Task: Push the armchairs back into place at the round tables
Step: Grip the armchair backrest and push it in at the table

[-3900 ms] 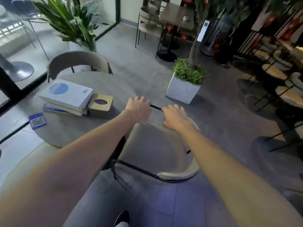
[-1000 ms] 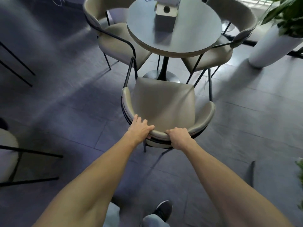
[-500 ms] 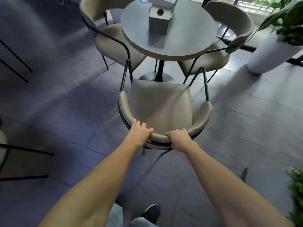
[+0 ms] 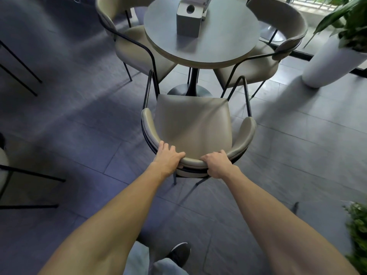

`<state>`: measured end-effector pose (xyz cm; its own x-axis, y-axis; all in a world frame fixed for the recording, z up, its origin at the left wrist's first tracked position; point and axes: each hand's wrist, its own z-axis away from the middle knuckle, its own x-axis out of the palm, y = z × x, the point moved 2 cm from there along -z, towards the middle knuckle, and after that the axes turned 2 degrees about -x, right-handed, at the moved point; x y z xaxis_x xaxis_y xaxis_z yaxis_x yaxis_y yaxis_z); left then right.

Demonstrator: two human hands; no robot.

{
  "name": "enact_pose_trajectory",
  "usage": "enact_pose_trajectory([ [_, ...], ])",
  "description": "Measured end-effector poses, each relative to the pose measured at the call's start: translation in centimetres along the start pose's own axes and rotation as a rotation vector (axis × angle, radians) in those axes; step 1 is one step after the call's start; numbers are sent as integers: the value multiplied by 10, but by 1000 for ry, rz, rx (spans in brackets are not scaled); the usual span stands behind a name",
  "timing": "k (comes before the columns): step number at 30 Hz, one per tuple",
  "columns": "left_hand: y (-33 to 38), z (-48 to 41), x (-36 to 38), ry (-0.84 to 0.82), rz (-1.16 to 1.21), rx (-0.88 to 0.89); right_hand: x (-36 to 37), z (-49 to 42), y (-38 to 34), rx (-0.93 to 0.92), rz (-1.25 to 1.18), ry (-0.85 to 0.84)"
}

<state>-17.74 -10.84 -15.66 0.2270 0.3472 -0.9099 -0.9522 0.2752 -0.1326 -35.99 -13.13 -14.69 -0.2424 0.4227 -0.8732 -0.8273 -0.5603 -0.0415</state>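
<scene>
- The floor (image 4: pixel 79 135) was grey tile, with open space around the group of furniture; a white planter (image 4: pixel 329 62) stood well apart to the right.
- The round table (image 4: pixel 228 46) stood on a central pedestal base (image 4: pixel 188 90), directly ahead of the person. A grey box (image 4: pixel 187 24) sat on its top.
- Two armchairs were already tucked in: the left armchair (image 4: pixel 135 48) and the right armchair (image 4: pixel 278 26), each with its seat partly under the table edge.
- The near armchair (image 4: pixel 192 124) was the item in hand. It stood between the person and the table, seat front pointing at the pedestal, seat front just short of the table edge and not yet under it.
- The black arm frames (image 4: pixel 247 92) of the near armchair rose close to the legs of the two tucked chairs. Judgement: these are the likely contact points if the chair drifts sideways.
- The left hand (image 4: pixel 168 157) was closed over the top of the curved backrest (image 4: pixel 191 161), fingers wrapped forward.
- The right hand (image 4: pixel 216 163) was clamped on the same backrest, just beside the left, both near the centre of the curve.
- Key relation: the table lay straight ahead of the grip, along the chair's back-to-front axis. Both hands sat about equally far from the table, so an even forward push from both should keep the chair square.
</scene>
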Motion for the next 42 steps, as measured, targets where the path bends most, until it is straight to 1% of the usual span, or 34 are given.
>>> enact_pose_trajectory([
  [7,10,-1,-4,-4,53,-8,0,2,12,-17,-21,-14],
  [12,15,-1,-4,-11,51,9,3,11,18,-2,-36,40],
  [16,14,-3,-6,-63,25,13,14,11,26,75,17,133],
  [20,17,-3,-9,-94,9,2,21,10,36,149,62,152],
  [27,18,-2,-3,1,-30,-74,26,10,42,216,118,138],
  [31,16,-2,-4,3,-29,-68,24,9,40,228,120,116],
  [37,20,-4,-9,-69,-29,-81,24,7,40,236,134,81],
  [40,19,-4,-21,-176,0,-65,17,7,41,207,119,1],
  [42,19,-8,-36,-233,85,-33,4,9,44,156,35,-46],
])
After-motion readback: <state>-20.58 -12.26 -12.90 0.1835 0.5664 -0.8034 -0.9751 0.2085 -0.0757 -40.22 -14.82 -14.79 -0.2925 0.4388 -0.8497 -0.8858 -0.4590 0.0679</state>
